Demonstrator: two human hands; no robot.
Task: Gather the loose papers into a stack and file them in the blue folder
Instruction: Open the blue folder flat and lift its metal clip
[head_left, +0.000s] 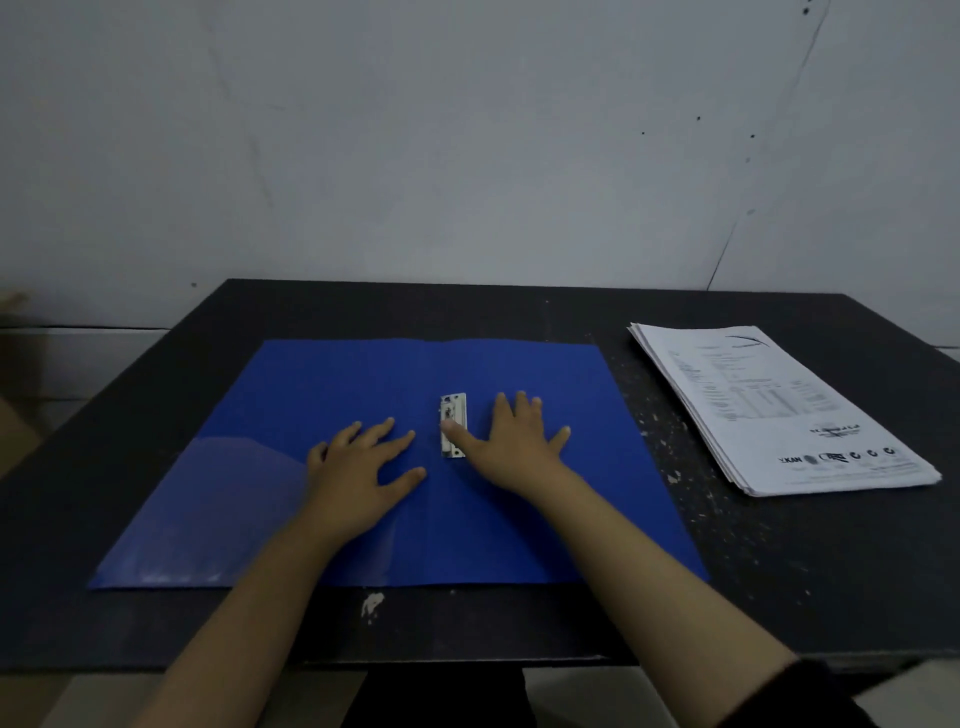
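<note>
On open blue folder (322, 395), both flat hands; papers (779, 410) well right.

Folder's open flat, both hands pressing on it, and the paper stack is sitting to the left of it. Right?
Not quite. The head view shows the paper stack lying to the right of the folder, not the left. The rest holds: the folder is open flat, with the left hand and right hand spread on it.

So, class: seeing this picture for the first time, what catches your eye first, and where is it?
The blue folder lies open mid-table, a metal clip at its spine. The left hand and right hand press flat on it. A stack of papers sits to the right.
</note>
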